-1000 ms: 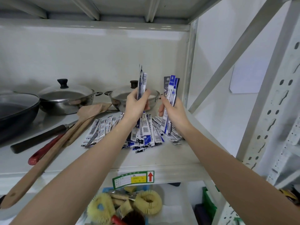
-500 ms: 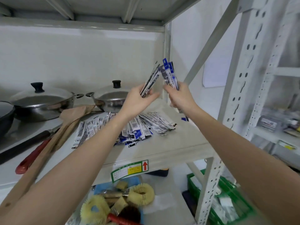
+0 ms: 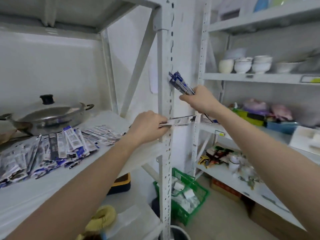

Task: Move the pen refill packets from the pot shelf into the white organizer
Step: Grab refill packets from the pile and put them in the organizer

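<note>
Beside the shelf post (image 3: 166, 118) — both hands grip refill packets (image 3: 181, 84).

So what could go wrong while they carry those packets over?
1. The left hand holds its packets flat, pointing right at the shelf post. They might catch on it and slip out.
2. The right hand grips a fanned bunch only by its lower part, so loose ones could slide free.
3. The pile of packets on the pot shelf looks loose and could get knocked off.
</note>
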